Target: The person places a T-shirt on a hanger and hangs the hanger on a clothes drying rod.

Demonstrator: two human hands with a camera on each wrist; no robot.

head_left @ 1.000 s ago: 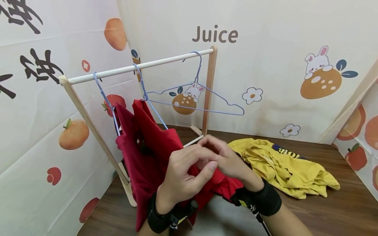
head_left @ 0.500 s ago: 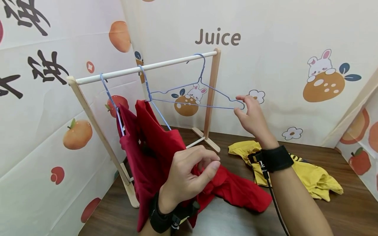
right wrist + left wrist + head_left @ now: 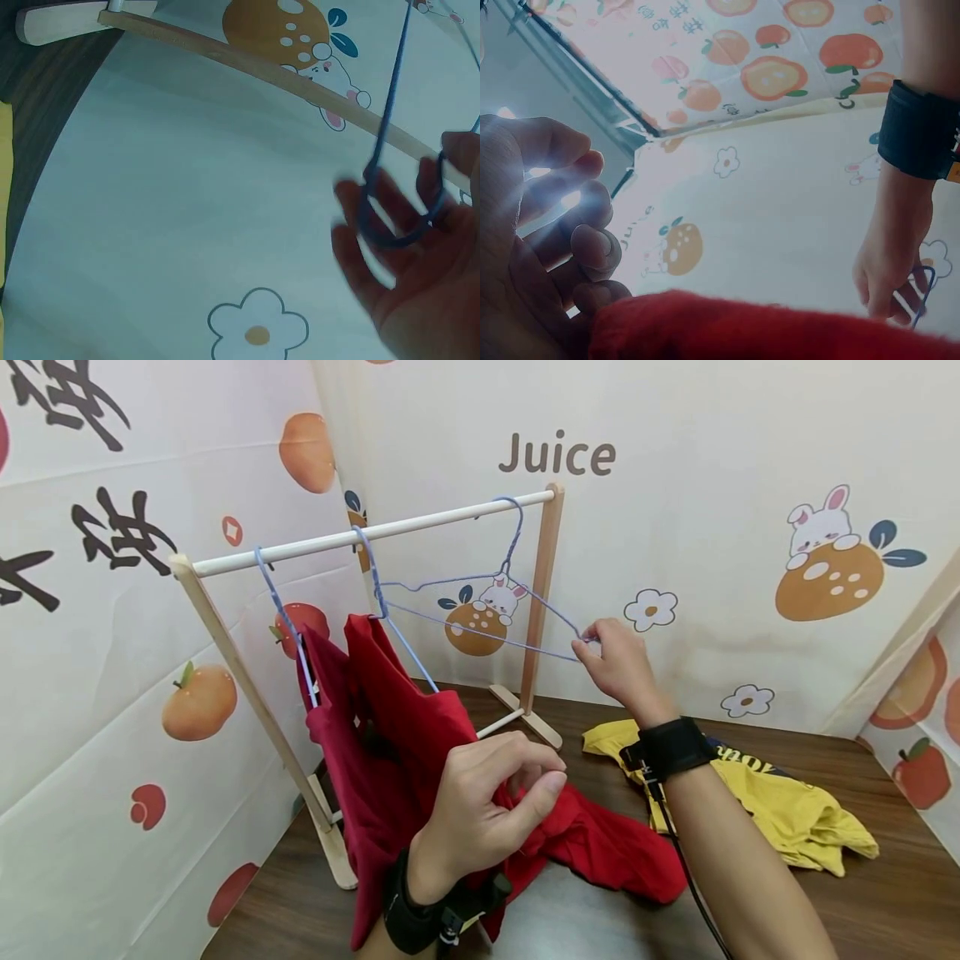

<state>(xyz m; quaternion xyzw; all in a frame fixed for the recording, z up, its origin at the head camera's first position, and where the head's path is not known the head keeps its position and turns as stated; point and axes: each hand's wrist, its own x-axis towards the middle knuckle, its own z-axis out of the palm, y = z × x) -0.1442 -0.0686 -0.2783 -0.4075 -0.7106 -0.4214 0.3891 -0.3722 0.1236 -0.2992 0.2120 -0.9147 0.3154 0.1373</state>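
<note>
My right hand (image 3: 619, 664) pinches the right end of an empty blue wire hanger (image 3: 506, 564), which hangs by its hook from the rack. In the right wrist view, thumb and fingers lie about the hanger's rounded end loop (image 3: 397, 241). My left hand (image 3: 487, 810) hovers before a red shirt (image 3: 412, 714), its fingers loosely curled with nothing visible between them. That shirt hangs on the middle hanger (image 3: 375, 572), one sleeve trailing on the table. Its red cloth (image 3: 750, 330) crosses below my left fingers in the left wrist view. A maroon shirt (image 3: 352, 818) hangs furthest left.
A wooden rack with a white rail (image 3: 442, 521) stands at the left and back. On the dark wood table (image 3: 255, 918), a crumpled yellow shirt (image 3: 795, 814) lies at the right, partly behind my right forearm. Printed cloth walls (image 3: 697, 443) enclose the table.
My right hand has left my left hand, reached up and right to the empty hanger, and taken its end, tilting that end toward me. The left hand has stayed nearly still.
</note>
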